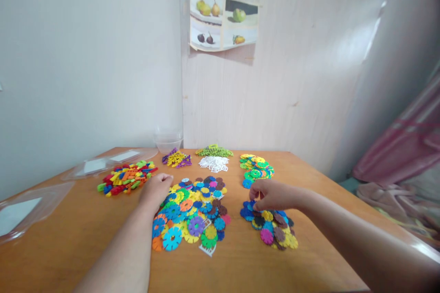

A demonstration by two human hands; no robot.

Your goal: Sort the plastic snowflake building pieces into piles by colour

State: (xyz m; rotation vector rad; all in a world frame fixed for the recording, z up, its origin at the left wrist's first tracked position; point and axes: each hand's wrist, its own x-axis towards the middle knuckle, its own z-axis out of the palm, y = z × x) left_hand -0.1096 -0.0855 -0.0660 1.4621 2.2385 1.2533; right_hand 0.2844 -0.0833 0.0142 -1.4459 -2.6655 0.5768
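My left hand rests at the left edge of a big mixed pile of slotted plastic discs. Its fingers are curled together; whatever they may hold is hidden. My right hand hovers over a smaller pile of discs, blue, brown, yellow and pink. Thumb and index finger curve downward with a gap between them, just above some blue discs, and nothing shows clearly in that gap. A purple disc and a white plastic frame piece lie in the front of the big pile.
Behind are piles of yellow-green discs, white pieces, green pieces, purple and yellow pieces, and red, yellow and orange blocks. Clear plastic lids lie left on the wooden table. Stacked clear tubs stand by the wall.
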